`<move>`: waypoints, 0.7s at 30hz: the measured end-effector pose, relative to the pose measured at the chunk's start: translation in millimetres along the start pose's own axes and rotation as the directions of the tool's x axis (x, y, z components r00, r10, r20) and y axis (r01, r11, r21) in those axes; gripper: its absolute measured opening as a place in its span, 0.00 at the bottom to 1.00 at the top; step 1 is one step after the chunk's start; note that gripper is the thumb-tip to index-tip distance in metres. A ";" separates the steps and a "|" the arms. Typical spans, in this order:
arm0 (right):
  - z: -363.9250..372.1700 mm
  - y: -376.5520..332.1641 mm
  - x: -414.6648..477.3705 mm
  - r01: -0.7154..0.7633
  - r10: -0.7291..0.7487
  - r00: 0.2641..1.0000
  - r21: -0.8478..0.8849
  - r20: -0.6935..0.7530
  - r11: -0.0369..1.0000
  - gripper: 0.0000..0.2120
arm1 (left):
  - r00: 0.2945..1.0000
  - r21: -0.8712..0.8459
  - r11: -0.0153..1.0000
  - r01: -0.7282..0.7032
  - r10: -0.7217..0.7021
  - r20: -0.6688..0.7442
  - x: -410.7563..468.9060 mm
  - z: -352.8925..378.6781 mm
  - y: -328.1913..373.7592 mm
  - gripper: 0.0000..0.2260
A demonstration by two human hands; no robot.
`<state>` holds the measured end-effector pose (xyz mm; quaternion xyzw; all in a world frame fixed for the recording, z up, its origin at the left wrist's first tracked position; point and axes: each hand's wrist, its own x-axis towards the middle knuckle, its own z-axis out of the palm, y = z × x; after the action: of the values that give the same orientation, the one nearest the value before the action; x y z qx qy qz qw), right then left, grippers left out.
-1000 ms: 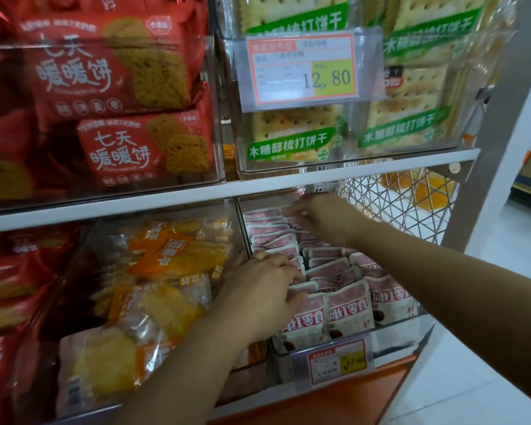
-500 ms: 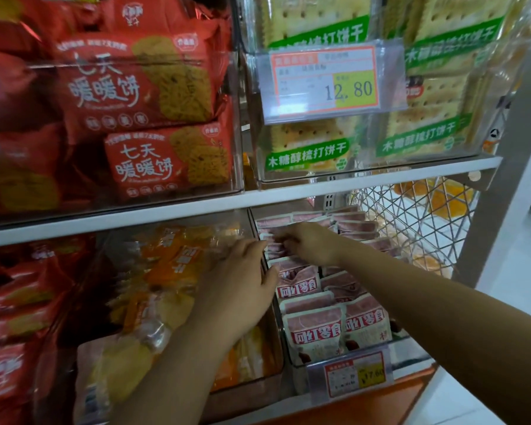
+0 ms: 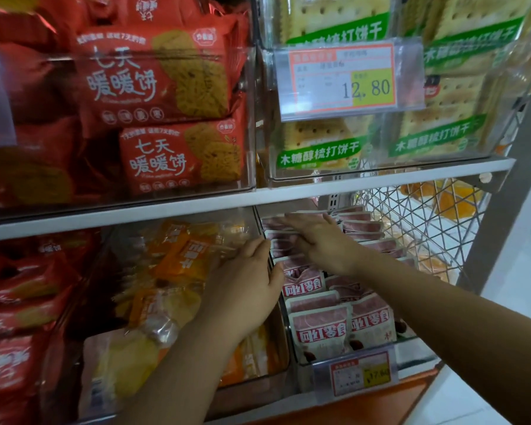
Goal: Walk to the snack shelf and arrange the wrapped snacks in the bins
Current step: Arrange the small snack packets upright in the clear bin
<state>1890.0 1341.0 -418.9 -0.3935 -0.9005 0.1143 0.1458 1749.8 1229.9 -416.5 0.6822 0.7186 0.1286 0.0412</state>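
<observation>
Several pink-and-white wrapped snack packets (image 3: 319,332) stand in rows inside a clear plastic bin (image 3: 301,372) on the lower shelf, right of centre. My right hand (image 3: 316,237) reaches deep into that bin, fingers stretched flat over the tops of the back packets. My left hand (image 3: 246,289) lies against the bin's left wall, fingers pointing up along the divider beside the middle packets. Neither hand has its fingers curled round a packet. The packets under my right palm are hidden.
A clear bin of orange and yellow wrapped snacks (image 3: 172,289) sits left of it. Red biscuit packs (image 3: 154,84) and green-labelled cracker packs (image 3: 319,154) fill the upper bins. A price tag (image 3: 342,79) hangs above; a wire mesh side panel (image 3: 420,228) closes the right end.
My right hand has slid further back over the rear packets with its fingers flattened. My left hand moved up and right against the bin's divider. The camera has come closer.
</observation>
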 end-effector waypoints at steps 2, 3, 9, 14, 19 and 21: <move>-17.9 -6.0 -27.5 0.063 -0.069 0.996 0.098 0.064 0.993 0.20 | 1.000 -0.006 1.000 -0.003 0.003 -0.002 -0.1 0.6 0.0 0.24; -25.7 -10.4 -43.0 0.108 -0.127 0.982 0.131 0.143 0.985 0.19 | 1.000 -0.007 1.000 -0.003 0.003 -0.002 0.2 0.8 -0.1 0.24; 9.6 -11.2 -90.2 0.156 -0.068 0.945 -0.256 0.321 0.954 0.24 | 1.000 -0.009 1.000 0.002 -0.003 -0.012 1.9 3.3 0.9 0.24; 15.5 -13.6 -89.0 0.095 -0.056 0.980 -0.203 0.191 0.975 0.24 | 1.000 -0.006 1.000 -0.005 0.004 -0.024 -2.2 3.0 2.2 0.23; -20.1 0.0 -119.4 -0.109 0.112 0.993 -0.076 0.036 0.991 0.22 | 0.990 -0.022 0.993 -0.115 0.113 -0.081 -12.2 -1.1 10.4 0.21; -19.7 11.5 -132.4 -0.136 0.158 0.978 -0.157 0.137 0.978 0.22 | 0.975 0.020 0.978 -0.209 0.210 -0.070 -16.4 -0.3 21.0 0.20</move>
<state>1990.5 1252.2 -427.1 -0.4593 -0.8831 0.0873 0.0401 1771.1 1214.4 -413.0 0.7493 0.6445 0.1521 -0.0027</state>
